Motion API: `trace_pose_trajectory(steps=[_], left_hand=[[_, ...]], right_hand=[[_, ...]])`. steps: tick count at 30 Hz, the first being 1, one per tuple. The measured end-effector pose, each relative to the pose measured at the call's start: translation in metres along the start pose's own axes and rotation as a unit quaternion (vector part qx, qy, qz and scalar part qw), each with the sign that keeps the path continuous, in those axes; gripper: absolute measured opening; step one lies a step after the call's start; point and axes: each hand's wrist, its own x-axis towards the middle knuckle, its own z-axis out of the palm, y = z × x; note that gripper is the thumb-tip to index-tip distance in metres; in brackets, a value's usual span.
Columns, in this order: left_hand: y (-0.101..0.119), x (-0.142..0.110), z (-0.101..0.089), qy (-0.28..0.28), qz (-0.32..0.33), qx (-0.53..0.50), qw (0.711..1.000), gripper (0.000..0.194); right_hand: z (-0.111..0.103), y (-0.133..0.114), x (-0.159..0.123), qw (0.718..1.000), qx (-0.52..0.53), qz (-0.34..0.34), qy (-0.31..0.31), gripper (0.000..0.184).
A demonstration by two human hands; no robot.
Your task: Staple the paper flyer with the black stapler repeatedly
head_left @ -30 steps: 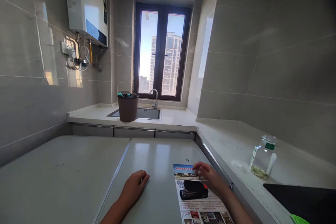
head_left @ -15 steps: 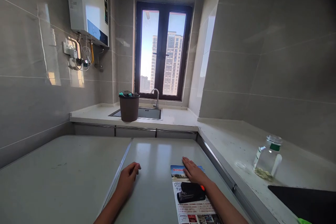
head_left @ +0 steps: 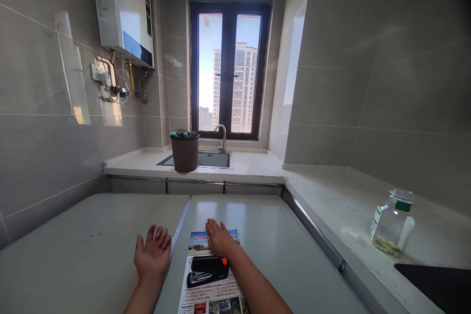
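A printed flyer [head_left: 211, 294] lies on the grey tabletop [head_left: 265, 250] in front of me, with a black stapler [head_left: 206, 270] resting on its middle. My right hand [head_left: 219, 238] lies flat, palm down, on the flyer's top edge just beyond the stapler, fingers stretched out. My left hand [head_left: 153, 253] hovers palm up to the left of the flyer, over the seam between the two table halves, fingers spread and holding nothing.
A glass jar [head_left: 391, 223] with a white lid beside it stands on the right counter. A dark panel [head_left: 437, 282] sits at the lower right. Farther back are a brown bin [head_left: 184, 150], a sink [head_left: 215, 159] with a tap, a window, and a wall-mounted water heater [head_left: 123, 10].
The flyer with the stapler has slid left across the table under my right hand. My left hand has turned from palm down to palm up and opened.
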Motion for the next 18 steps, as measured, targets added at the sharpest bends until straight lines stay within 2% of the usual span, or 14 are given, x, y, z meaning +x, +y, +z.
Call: trace_pose_trajectory(steps=[2,4,8,11,15,18], left_hand=[[-0.002,-0.003,0.002,0.012,-0.020,0.003,1.000,0.043],[-0.003,-0.005,0.004,0.013,-0.034,0.004,0.999,0.048],[-0.003,-0.006,0.007,-0.006,-0.033,-0.016,0.999,0.039],[-0.003,-0.008,0.008,-0.021,-0.030,-0.026,0.999,0.033],[-0.006,-0.009,0.010,-0.050,-0.034,-0.029,0.998,0.046],[-0.010,-0.007,0.011,-0.048,-0.044,-0.020,0.998,0.049]], right_hand=[[0.005,-0.013,0.011,1.000,0.010,-0.014,0.004,0.070],[0.007,-0.022,0.019,1.000,0.019,-0.023,0.011,0.069],[0.003,-0.033,0.023,0.998,0.029,-0.026,0.040,0.069],[-0.010,-0.035,0.018,0.995,0.033,0.007,0.096,0.061],[-0.034,-0.014,-0.010,0.978,0.019,0.115,0.174,0.039],[-0.053,0.025,-0.054,0.964,-0.007,0.200,0.176,0.043]])
